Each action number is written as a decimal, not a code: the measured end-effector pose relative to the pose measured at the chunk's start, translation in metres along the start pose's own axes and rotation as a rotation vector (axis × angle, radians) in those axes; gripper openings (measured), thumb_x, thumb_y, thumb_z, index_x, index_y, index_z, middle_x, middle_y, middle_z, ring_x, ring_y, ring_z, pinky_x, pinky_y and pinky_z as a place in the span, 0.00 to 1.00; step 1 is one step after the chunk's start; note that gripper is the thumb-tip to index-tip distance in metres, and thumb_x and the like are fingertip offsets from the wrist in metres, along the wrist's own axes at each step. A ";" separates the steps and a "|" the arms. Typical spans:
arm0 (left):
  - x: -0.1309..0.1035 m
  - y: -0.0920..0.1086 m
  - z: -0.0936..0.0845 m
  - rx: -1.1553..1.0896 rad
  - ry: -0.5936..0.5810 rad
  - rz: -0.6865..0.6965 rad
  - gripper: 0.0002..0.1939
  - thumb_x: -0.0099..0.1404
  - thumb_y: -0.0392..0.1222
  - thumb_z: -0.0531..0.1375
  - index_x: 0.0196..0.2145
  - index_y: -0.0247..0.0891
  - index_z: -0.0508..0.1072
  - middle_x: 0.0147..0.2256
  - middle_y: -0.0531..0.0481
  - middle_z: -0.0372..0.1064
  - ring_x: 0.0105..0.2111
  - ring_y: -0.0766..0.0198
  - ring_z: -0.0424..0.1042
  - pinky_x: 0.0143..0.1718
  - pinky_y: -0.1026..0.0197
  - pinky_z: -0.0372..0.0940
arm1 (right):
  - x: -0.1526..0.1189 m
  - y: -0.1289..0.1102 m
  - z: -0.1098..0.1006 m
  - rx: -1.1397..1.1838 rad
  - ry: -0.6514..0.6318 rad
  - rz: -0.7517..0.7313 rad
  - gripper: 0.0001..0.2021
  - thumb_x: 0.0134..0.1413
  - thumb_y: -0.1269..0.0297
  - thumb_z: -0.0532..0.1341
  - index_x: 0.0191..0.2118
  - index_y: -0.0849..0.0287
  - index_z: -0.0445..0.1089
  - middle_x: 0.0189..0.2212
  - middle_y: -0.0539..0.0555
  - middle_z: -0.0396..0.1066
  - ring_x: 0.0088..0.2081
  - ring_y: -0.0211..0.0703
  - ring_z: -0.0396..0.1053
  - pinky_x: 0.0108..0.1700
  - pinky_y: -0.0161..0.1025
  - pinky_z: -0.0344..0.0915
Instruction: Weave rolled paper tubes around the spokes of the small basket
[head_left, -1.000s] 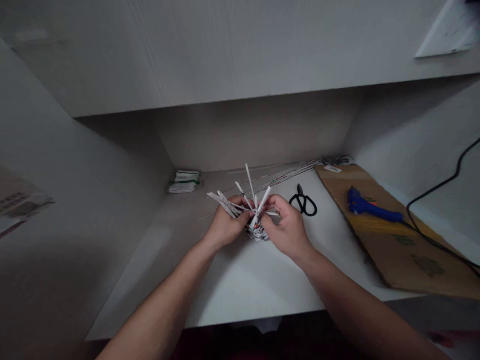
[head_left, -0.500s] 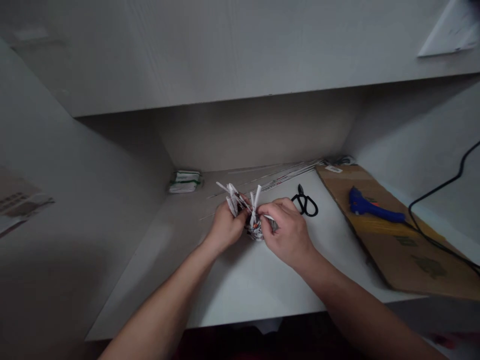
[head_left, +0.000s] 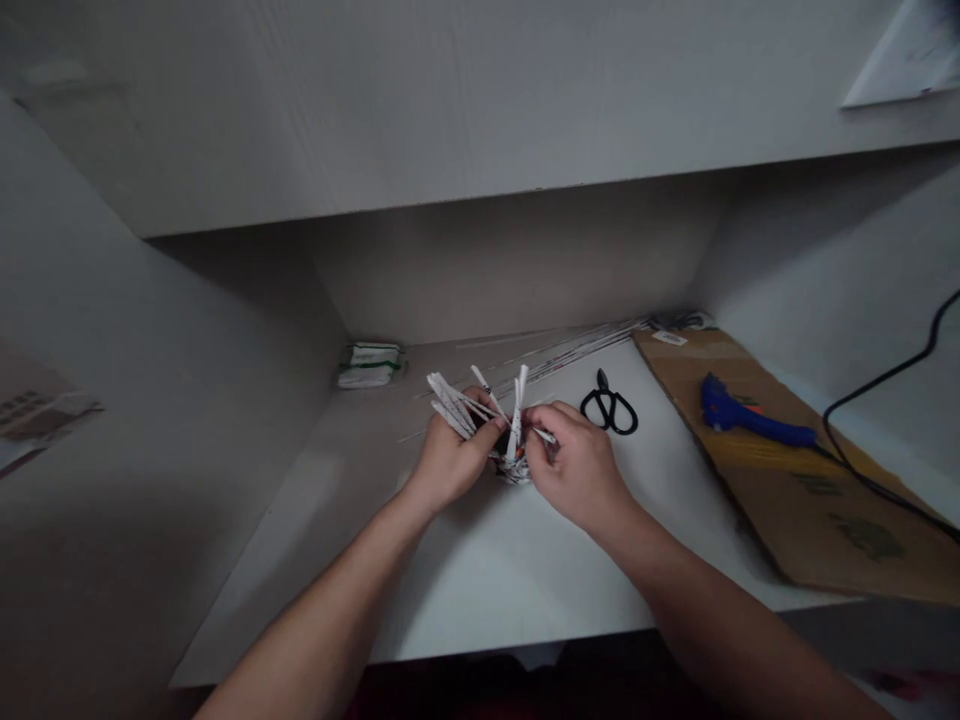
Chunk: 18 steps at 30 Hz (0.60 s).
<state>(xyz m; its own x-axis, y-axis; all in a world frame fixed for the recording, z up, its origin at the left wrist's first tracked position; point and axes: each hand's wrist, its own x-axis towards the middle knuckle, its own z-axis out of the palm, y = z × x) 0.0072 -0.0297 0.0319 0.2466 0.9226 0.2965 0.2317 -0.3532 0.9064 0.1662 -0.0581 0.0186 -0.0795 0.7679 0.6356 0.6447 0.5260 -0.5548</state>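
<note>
Between my hands is a small woven basket (head_left: pixel 514 471) of rolled newspaper tubes, with several tube ends sticking up from its rim. My left hand (head_left: pixel 452 452) is closed around its left side, thumb on top, and a group of upright paper tubes (head_left: pixel 450 402) rises beside the fingers. On the right side, my right hand (head_left: pixel 574 457) pinches a paper tube (head_left: pixel 543 436) whose pale end shows between thumb and fingers. Other upright tubes (head_left: pixel 518 405) stand between the two hands. The basket's far side and most left fingers are hidden.
Black-handled scissors (head_left: pixel 609 408) lie right of my hands. A blue glue gun (head_left: pixel 754 416) with a black cord rests on a cardboard sheet (head_left: pixel 795 510) at the right. Long thin paper tubes (head_left: pixel 581 348) lie at the back, and a white-and-green packet (head_left: pixel 370 364) at the back left.
The basket has turned slightly in my hands, and the upright tubes on its left now fan out more to the left. The tube in my right fingers has shifted a little.
</note>
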 end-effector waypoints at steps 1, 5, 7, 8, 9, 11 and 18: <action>0.000 0.002 -0.001 -0.007 -0.007 -0.010 0.05 0.62 0.40 0.58 0.31 0.37 0.67 0.25 0.53 0.66 0.25 0.66 0.67 0.28 0.64 0.64 | 0.000 0.001 0.000 0.003 0.003 0.000 0.10 0.53 0.77 0.55 0.36 0.56 0.70 0.33 0.53 0.72 0.37 0.43 0.71 0.39 0.37 0.65; 0.000 0.008 -0.014 -0.082 -0.174 0.024 0.13 0.56 0.41 0.65 0.37 0.36 0.69 0.32 0.50 0.70 0.31 0.65 0.71 0.33 0.62 0.67 | 0.002 0.006 0.001 0.023 0.037 0.003 0.11 0.51 0.77 0.56 0.37 0.56 0.70 0.33 0.52 0.72 0.36 0.42 0.70 0.38 0.35 0.64; 0.001 0.009 -0.024 -0.129 -0.373 0.037 0.23 0.50 0.38 0.69 0.45 0.37 0.69 0.39 0.46 0.73 0.39 0.60 0.73 0.42 0.59 0.68 | 0.002 0.007 0.002 0.042 0.039 0.010 0.10 0.52 0.76 0.56 0.36 0.56 0.71 0.33 0.52 0.72 0.36 0.41 0.70 0.39 0.35 0.64; 0.002 0.009 -0.029 -0.138 -0.436 0.041 0.26 0.50 0.36 0.69 0.48 0.38 0.69 0.41 0.44 0.73 0.41 0.59 0.73 0.44 0.57 0.68 | 0.002 0.007 0.003 0.055 0.036 0.016 0.10 0.52 0.76 0.56 0.36 0.56 0.71 0.33 0.51 0.72 0.36 0.41 0.70 0.39 0.35 0.64; 0.003 0.008 -0.033 -0.137 -0.464 0.047 0.28 0.51 0.35 0.68 0.50 0.39 0.69 0.43 0.43 0.73 0.43 0.58 0.73 0.45 0.56 0.68 | 0.003 0.007 0.003 0.070 0.033 0.024 0.10 0.51 0.76 0.56 0.35 0.56 0.71 0.33 0.51 0.72 0.36 0.41 0.70 0.39 0.35 0.64; 0.005 0.006 -0.040 -0.109 -0.466 0.072 0.23 0.55 0.35 0.65 0.49 0.39 0.71 0.42 0.42 0.74 0.41 0.58 0.74 0.44 0.55 0.69 | 0.003 0.007 0.004 0.096 0.025 0.043 0.10 0.51 0.77 0.56 0.35 0.56 0.71 0.33 0.51 0.72 0.36 0.41 0.71 0.38 0.35 0.64; 0.009 0.001 -0.050 0.023 -0.446 0.145 0.14 0.61 0.35 0.60 0.45 0.40 0.76 0.42 0.43 0.75 0.42 0.59 0.74 0.45 0.55 0.69 | 0.003 0.008 0.005 0.127 0.023 0.027 0.10 0.51 0.77 0.56 0.35 0.56 0.71 0.34 0.52 0.72 0.37 0.42 0.71 0.38 0.35 0.65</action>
<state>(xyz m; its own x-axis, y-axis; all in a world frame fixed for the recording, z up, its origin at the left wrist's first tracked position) -0.0375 -0.0137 0.0506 0.6575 0.7084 0.2565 0.1847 -0.4817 0.8567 0.1678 -0.0496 0.0138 -0.0452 0.7743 0.6312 0.5443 0.5489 -0.6344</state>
